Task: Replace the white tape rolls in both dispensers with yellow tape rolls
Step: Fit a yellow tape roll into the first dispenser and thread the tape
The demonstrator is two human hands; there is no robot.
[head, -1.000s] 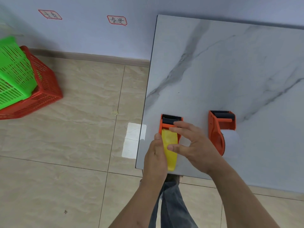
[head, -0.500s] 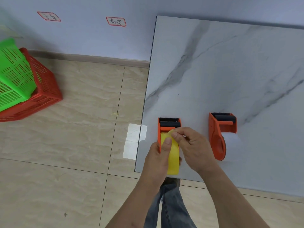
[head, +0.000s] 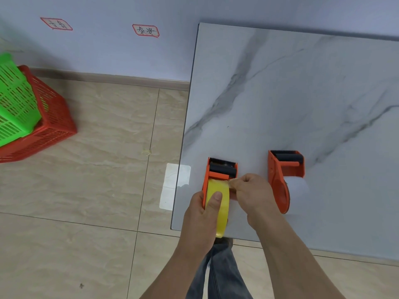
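Observation:
Two orange tape dispensers lie on the marble table [head: 280, 93] near its front left corner. The left dispenser [head: 222, 169] carries a yellow tape roll [head: 223, 210]. My left hand [head: 201, 216] grips that dispenser and roll, thumb pressed on the yellow tape. My right hand [head: 254, 194] pinches the loose end of the yellow tape at the roll's upper right edge. The right dispenser [head: 282, 175] lies apart, holding a white tape roll [head: 296, 187].
On the tiled floor at the left, a green basket [head: 15, 100] sits inside a red basket [head: 49, 119]. A white sheet [head: 172, 184] lies on the floor by the table's left edge. My legs in jeans show below the table's front edge.
My right hand has curled from flat fingers over the roll into a pinch on the tape end. My left thumb has come onto the yellow roll.

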